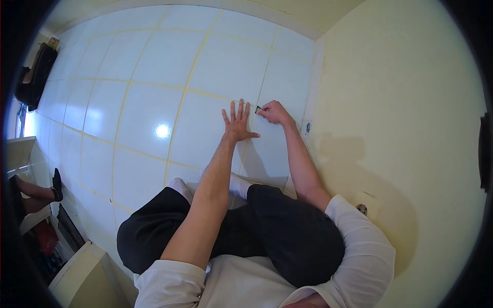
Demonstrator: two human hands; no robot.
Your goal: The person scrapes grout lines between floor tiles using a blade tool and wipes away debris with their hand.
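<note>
Note small dark piece (258, 110) pinched in right hand (275, 112) at tile joint (265, 72) near right edge of tiled floor (215, 61), apparently for precision, with left hand (238, 127) open, spread flat alongside as likely brace.

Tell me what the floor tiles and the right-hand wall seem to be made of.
Floor tiles: probably glazed ceramic, glossy, since light glares back as a bright spot; yellowish grout lines separate them.
Right-hand wall: perhaps painted plaster, cream and smooth, looking duller than the tiles.
</note>
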